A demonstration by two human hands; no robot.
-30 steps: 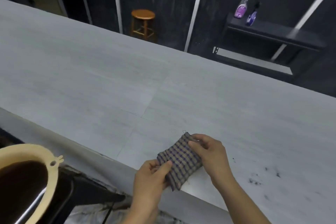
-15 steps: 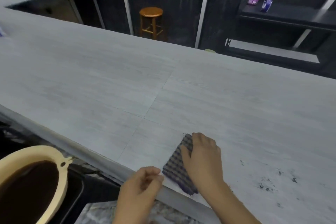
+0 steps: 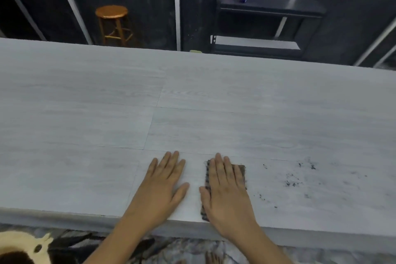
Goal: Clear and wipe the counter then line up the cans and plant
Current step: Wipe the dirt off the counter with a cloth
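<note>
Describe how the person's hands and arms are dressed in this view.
Both the left hand and the right hand are bare: no gloves, rings or watch visible. The forearms are uncovered as far as the frame shows, with no sleeve in view.

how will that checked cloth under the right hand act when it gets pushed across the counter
The checked cloth lies folded flat under the right hand, so it is probably soft and floppy. Pushed towards the dark crumbs, it would likely slide on the smooth counter, though uncovered edges may bunch up.
</note>
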